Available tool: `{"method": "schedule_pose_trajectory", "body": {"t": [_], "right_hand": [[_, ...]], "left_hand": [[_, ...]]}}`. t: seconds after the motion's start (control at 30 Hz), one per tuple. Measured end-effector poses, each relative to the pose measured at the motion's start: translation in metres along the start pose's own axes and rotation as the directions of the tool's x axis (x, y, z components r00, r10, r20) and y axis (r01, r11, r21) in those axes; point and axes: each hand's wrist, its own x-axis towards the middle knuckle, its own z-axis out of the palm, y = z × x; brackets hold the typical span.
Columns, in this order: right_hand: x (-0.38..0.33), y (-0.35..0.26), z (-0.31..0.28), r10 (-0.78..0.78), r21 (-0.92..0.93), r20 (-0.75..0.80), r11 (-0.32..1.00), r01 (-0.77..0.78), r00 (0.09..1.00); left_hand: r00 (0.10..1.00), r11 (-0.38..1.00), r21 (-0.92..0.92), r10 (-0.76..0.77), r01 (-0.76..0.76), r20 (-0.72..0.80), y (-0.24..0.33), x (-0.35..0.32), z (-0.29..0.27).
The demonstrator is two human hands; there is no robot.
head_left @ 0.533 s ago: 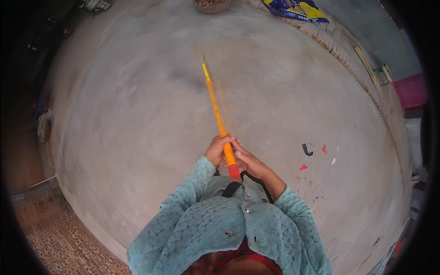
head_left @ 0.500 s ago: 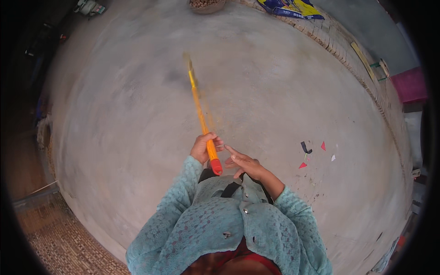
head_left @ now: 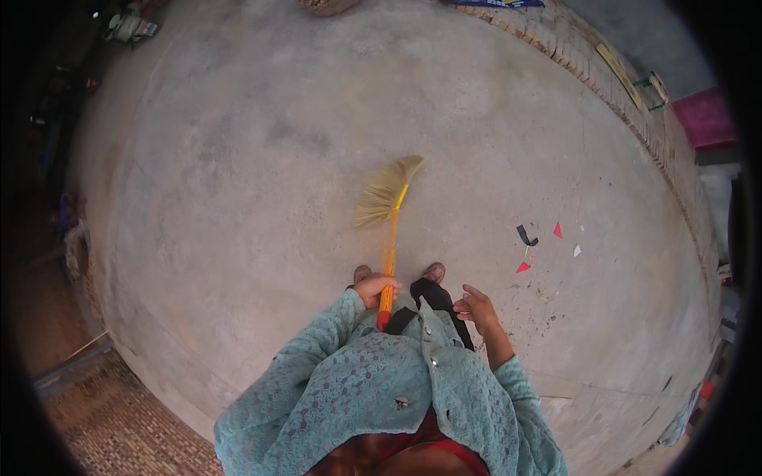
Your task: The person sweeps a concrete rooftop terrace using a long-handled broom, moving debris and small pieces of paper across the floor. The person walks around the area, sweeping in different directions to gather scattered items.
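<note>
My left hand [head_left: 375, 290] is wrapped round the orange handle of a broom [head_left: 392, 250], near its red end cap, in front of my body. The broom's fan of straw-coloured bristles [head_left: 387, 194] spreads beyond my feet, at or just above the concrete floor. My right hand [head_left: 476, 309] is held off to the right of the broom with its fingers apart and nothing in it. To the right of that hand lie scraps: a black strip [head_left: 525, 236], a red piece [head_left: 523, 267], another red piece [head_left: 558, 230] and a white bit [head_left: 577, 250], with dark crumbs nearer me.
A brick edging [head_left: 571, 67] curves along the right side, with a yellow strip [head_left: 619, 75] and a magenta cloth [head_left: 704, 119] past it. At the far edge sits a bowl [head_left: 328, 7]. A woven mat [head_left: 131, 420] lies at the lower left.
The broom's head has dropped closer, and its bristles now show fanned out. My right hand has moved away from the handle to the right; my left hand has come slightly nearer my body.
</note>
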Motion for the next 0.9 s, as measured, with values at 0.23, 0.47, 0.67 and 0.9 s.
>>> {"method": "schedule_pose_trajectory", "body": {"t": [0.23,0.47,0.67,0.9], "right_hand": [[0.007,0.001,-0.027,-0.079,0.131,-0.027,0.988,0.082,0.997],[0.003,0.017,-0.098,-0.051,0.183,-0.154,0.980,0.079,0.987],[0.006,0.075,-0.170,0.098,0.191,-0.275,0.981,-0.045,0.957],[0.041,0.077,-0.211,0.120,0.132,-0.290,0.988,-0.084,0.949]], "left_hand": [[0.978,0.968,0.246,-0.099,0.052,0.181,0.038,-0.017,0.078],[0.987,0.956,0.268,0.087,-0.121,0.135,0.045,-0.074,0.095],[0.969,0.950,0.212,0.243,-0.229,-0.043,0.039,-0.083,0.095],[0.979,0.980,0.187,0.107,-0.073,-0.174,0.045,-0.002,0.049]]}}
